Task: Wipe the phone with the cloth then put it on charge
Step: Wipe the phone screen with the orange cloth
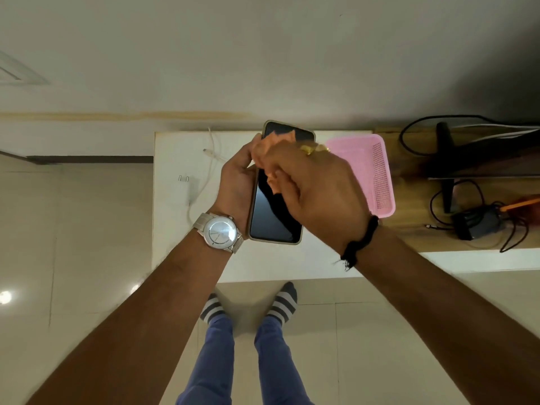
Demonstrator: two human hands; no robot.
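A phone with a dark screen and a beige case is held above the white table, screen up. My left hand grips its left edge, with a silver watch on that wrist. My right hand holds a crumpled orange cloth and presses it onto the upper half of the screen. The cloth covers part of the screen, and my right hand hides most of the cloth. A white charger with its plug pins lies on the table to the left. Its white cable ends in a connector near my left hand.
A pink plastic basket stands on the white table right of the phone. Further right a wooden top carries a dark monitor stand, black cables and a black power adapter. My feet in striped socks stand on the tiled floor below.
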